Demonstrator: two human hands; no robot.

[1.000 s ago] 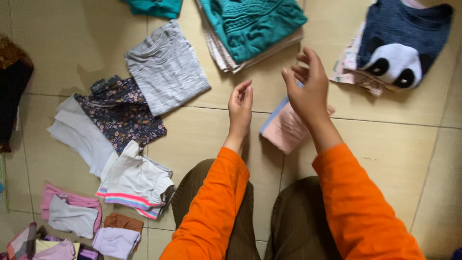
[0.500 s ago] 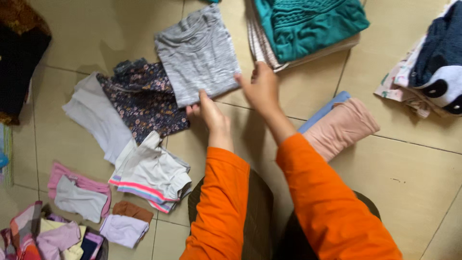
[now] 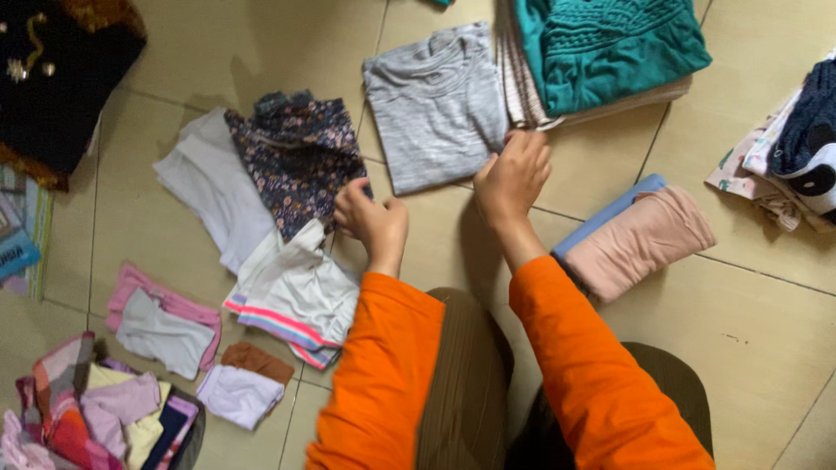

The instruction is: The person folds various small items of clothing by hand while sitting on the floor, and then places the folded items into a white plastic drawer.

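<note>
My left hand [image 3: 373, 219] has its fingers curled on the lower right corner of a dark floral garment [image 3: 296, 158] that lies on the tiled floor. At the near right edge of a folded grey shirt [image 3: 435, 104], my right hand [image 3: 512, 174] rests with fingers bent, touching the shirt's corner. Both arms wear orange sleeves. A crumpled white garment with pink and blue stripes [image 3: 296, 292] sits just below my left hand.
A teal sweater on a folded stack [image 3: 601, 52] lies at the top. Folded pink and blue cloth [image 3: 640, 239] is to the right, a panda-print pile [image 3: 801, 148] far right. A white garment [image 3: 209, 196], small pink and grey pieces [image 3: 161, 322] and a heap of clothes [image 3: 96, 418] lie left.
Both hands moved left from the pink folded cloth to the grey shirt and the floral garment. My view shifted left too.
</note>
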